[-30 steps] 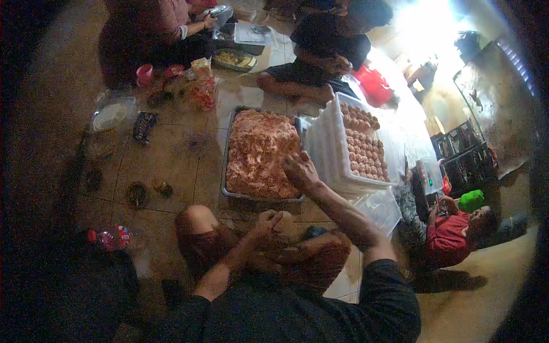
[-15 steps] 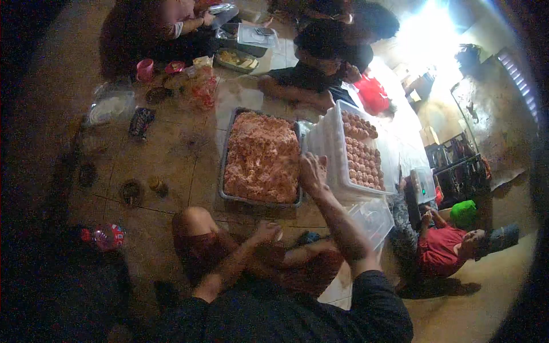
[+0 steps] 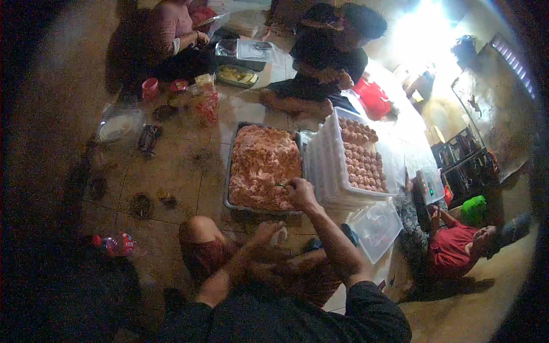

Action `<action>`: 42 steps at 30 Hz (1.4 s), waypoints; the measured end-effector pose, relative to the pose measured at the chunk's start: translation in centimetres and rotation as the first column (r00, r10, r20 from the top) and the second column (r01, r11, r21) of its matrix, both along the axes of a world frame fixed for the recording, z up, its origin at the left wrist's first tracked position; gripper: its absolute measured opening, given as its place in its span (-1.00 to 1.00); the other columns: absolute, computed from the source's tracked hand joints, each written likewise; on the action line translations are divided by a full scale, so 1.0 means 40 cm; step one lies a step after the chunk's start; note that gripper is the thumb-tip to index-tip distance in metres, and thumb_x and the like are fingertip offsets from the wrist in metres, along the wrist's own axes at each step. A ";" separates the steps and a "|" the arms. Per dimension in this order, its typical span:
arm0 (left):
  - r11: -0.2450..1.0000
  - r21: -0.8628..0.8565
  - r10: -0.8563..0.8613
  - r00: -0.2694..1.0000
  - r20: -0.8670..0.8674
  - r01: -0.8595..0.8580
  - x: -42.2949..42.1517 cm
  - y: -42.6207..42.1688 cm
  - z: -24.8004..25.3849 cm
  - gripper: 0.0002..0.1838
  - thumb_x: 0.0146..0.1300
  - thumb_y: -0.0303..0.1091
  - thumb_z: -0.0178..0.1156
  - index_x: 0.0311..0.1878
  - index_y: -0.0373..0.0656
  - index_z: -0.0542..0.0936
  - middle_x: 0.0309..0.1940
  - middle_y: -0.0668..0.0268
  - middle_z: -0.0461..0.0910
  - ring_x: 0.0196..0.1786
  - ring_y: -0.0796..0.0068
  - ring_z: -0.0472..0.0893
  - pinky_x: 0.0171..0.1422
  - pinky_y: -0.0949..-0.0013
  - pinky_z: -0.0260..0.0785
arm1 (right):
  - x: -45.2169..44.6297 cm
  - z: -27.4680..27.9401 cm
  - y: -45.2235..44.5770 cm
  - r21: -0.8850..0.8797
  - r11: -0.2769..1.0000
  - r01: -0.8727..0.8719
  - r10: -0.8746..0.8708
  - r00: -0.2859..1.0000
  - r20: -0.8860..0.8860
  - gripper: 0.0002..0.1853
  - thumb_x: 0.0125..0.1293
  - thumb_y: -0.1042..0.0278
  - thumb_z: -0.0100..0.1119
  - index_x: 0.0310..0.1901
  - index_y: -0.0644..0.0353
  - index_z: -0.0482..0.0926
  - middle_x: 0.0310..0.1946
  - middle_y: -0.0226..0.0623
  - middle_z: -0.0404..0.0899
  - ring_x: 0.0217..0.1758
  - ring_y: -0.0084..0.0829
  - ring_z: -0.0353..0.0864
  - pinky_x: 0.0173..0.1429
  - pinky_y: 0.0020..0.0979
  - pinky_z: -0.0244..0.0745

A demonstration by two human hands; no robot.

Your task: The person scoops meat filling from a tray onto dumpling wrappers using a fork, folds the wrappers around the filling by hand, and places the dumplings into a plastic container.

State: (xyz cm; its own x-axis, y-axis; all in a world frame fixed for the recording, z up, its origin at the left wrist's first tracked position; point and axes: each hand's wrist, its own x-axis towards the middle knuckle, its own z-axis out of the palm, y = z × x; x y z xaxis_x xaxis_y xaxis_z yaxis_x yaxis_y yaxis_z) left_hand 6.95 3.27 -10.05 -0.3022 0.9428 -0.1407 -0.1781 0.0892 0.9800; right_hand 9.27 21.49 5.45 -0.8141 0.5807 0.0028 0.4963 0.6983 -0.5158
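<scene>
A deep rectangular pan (image 3: 227, 197) of pinkish ground meat mixture (image 3: 266, 163) stands on the floor before my crossed legs. My right hand (image 3: 301, 193) is closed at its near right corner, on a small thin utensil (image 3: 281, 184) whose tip is at the mixture; its exact kind is unclear. Closer to me, above my lap, my left hand (image 3: 266, 233) is closed on a thin pale piece (image 3: 279, 236), blurred. Right of the pan, stacked clear plastic trays (image 3: 326, 166) rise; the top one bears rows of round meatballs (image 3: 363, 166).
A clear plastic lid (image 3: 374, 228) lies near my right knee. Co-workers sit ahead and at right, one in a red shirt (image 3: 454, 248). On the left are a bottle (image 3: 119, 244), a pink cup (image 3: 150, 88) and a plastic bag (image 3: 119, 123). A green dish (image 3: 237, 76) stands ahead.
My right hand has moved from the gap between pan and trays left and down to the meat mixture. My left hand has turned slightly. The view has shifted a little.
</scene>
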 end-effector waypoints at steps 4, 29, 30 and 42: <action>0.815 0.577 -0.407 0.648 0.643 -0.060 -0.046 0.055 -0.002 -0.26 0.51 0.29 -0.15 0.24 -0.28 0.51 0.06 0.02 0.62 0.09 0.13 0.62 0.15 0.08 0.50 | 0.070 0.113 -0.026 -0.387 0.920 0.056 -0.115 0.985 -0.129 -0.80 0.31 0.42 0.27 -0.12 0.37 0.67 -0.26 -0.03 0.75 -0.07 -0.33 0.75 0.04 -0.31 0.58; 0.746 0.256 -0.054 0.328 0.943 -0.614 -0.134 -0.028 0.370 -0.01 0.40 0.46 -0.17 0.29 -0.49 0.41 0.20 -0.13 0.52 0.27 -0.12 0.52 0.38 -0.12 0.40 | 0.297 0.186 -0.220 -0.091 0.971 -0.223 0.206 0.965 -0.164 -0.60 0.28 0.34 0.15 0.17 -0.04 0.51 -0.11 -0.14 0.47 -0.05 0.01 0.61 -0.01 -0.10 0.54; 0.784 0.291 -0.070 0.388 0.919 -0.548 -0.128 -0.030 0.378 0.04 0.37 0.50 -0.20 0.29 -0.50 0.41 0.22 -0.18 0.50 0.28 -0.14 0.51 0.39 -0.17 0.37 | 0.289 0.132 -0.219 -0.091 0.971 -0.222 0.205 0.965 -0.161 -0.60 0.28 0.34 0.15 0.17 -0.04 0.51 -0.11 -0.14 0.47 -0.05 0.01 0.61 -0.01 -0.10 0.54; 0.952 0.230 -0.167 0.289 0.943 -0.200 -0.146 -0.098 0.282 0.16 0.26 0.61 -0.17 0.36 -0.51 0.35 0.40 -0.21 0.34 0.38 -0.20 0.44 0.37 -0.22 0.39 | 0.249 0.163 -0.178 0.092 0.890 -0.446 0.455 0.861 -0.227 -0.73 0.29 0.56 0.17 0.01 0.11 0.58 -0.10 -0.16 0.61 -0.07 -0.06 0.64 -0.02 -0.18 0.60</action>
